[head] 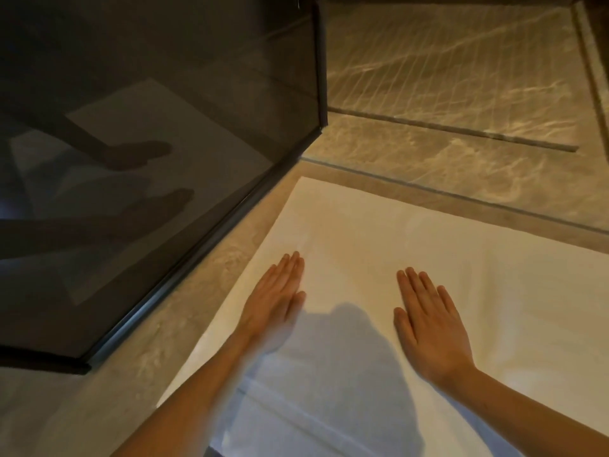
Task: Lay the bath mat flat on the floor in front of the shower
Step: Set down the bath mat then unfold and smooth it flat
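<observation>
A white bath mat [379,232] lies spread out on the marble floor, its far edge running alongside the shower threshold [461,196]. My left hand [275,298] rests palm down on the mat's left part, fingers straight and close together. My right hand [428,328] presses flat on the mat's middle, fingers slightly spread. Neither hand holds anything. A shadow falls on the mat between my forearms. The mat's near edge is out of frame.
A dark glass shower panel [148,159] with a black bottom frame [184,275] stands at the left and reflects my arms. Beyond the threshold is the ribbed shower floor [445,77]. A strip of beige marble floor [204,291] separates mat and glass.
</observation>
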Tool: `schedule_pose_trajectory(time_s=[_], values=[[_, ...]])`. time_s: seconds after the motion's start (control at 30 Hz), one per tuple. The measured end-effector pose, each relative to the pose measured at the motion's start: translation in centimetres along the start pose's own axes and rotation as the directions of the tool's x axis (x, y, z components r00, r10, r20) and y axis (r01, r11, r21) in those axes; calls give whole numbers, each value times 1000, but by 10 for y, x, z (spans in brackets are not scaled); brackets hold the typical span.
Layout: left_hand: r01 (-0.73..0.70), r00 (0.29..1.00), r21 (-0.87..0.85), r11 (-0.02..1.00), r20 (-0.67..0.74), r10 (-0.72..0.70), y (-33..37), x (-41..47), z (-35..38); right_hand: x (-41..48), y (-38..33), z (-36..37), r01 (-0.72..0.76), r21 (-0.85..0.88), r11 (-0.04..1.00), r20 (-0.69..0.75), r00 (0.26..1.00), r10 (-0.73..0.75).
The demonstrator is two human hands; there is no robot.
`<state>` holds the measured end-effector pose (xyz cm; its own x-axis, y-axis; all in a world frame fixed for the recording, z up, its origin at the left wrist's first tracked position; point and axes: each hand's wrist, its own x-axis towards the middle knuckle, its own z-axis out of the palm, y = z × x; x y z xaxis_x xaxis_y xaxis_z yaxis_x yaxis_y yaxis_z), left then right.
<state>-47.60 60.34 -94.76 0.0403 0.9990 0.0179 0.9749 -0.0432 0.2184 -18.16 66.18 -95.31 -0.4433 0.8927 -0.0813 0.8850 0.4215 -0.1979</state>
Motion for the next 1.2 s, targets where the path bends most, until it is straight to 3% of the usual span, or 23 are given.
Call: schedule_pose_trajectory(time_s=[0.13, 0.27, 0.33, 0.4, 0.47, 0.5, 0.7, 0.8, 1.07, 1.2], values=[[69, 996, 62, 996, 48, -72, -33, -10, -11, -1, -1, 2, 3, 4, 1000, 0, 1000, -3], [113, 980, 85, 990, 155, -125, -21, -7, -26, 1, -3, -4, 6, -3, 1000, 11, 1000, -6], [36, 993, 77, 996, 111, -45, 2, -14, -32, -1, -4, -5, 4, -11, 1000, 12, 1000, -4], [-155, 987, 45, 987, 47, 153, 44, -38, -21, 0, -6, -7, -5, -6, 1000, 19, 1000, 5], [-301, 952, -10, 953, 59, 301, 85, -64, 0, 1, -9, -12, -23, 16, 1000, 30, 999, 22], [-311, 947, -13, 950, 84, 311, 97, -74, 9, 1, -12, -15, -31, 38, 999, 25, 999, 30], [-228, 966, -2, 974, 123, 227, 105, -81, 18, -41, -41, -10, 143, 60, 988, 56, 988, -146], [-206, 968, 9, 978, 150, 203, 95, -84, 17, -47, -39, -4, 156, 31, 987, 75, 985, -158], [131, 987, -48, 990, 103, -126, -12, -130, -11, -46, -34, 0, 186, 44, 982, 78, 979, -189], [204, 975, -36, 978, 100, -199, -50, -158, -17, -47, -35, 1, 184, 46, 982, 78, 979, -188]])
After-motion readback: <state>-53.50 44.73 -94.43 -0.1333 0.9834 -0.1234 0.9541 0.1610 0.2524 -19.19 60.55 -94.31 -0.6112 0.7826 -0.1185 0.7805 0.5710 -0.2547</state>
